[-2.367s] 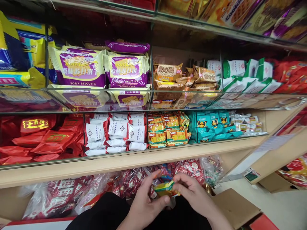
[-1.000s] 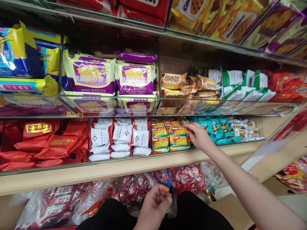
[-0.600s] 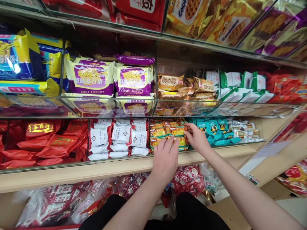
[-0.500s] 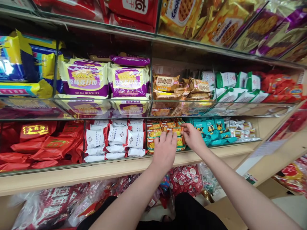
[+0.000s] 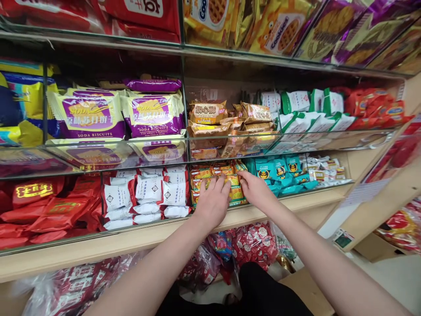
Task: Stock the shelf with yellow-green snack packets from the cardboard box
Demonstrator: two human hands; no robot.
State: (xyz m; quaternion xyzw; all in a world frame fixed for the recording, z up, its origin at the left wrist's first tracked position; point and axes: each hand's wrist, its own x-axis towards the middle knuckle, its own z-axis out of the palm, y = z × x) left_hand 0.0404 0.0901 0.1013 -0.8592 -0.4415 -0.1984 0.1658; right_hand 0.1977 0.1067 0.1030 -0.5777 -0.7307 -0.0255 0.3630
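Observation:
Small orange, yellow and green snack packets (image 5: 235, 193) fill a compartment of the lower shelf, stacked in rows. My left hand (image 5: 213, 202) lies over the front of them, palm down, fingers stretched out and a little apart on the packets. At the compartment's right side my right hand (image 5: 258, 189) has its fingers bent together at the edge of a snack packet (image 5: 240, 166), which they seem to pinch; the fingertips are partly hidden. To the left are white and red packets (image 5: 148, 188); teal packets (image 5: 274, 169) stand to the right.
Clear dividers and a glass front lip (image 5: 230, 156) edge the shelves. Above sit purple soda biscuit packs (image 5: 153, 109) and brown biscuit packs (image 5: 207, 113). Red packets (image 5: 55, 210) fill the lower left. Bagged red packets (image 5: 255, 243) lie beneath the wooden ledge (image 5: 256, 215).
The view has shifted, so the shelves appear further left. My hands stay at the same packets; the left fingers have spread slightly, and the right fingers remain at the right edge.

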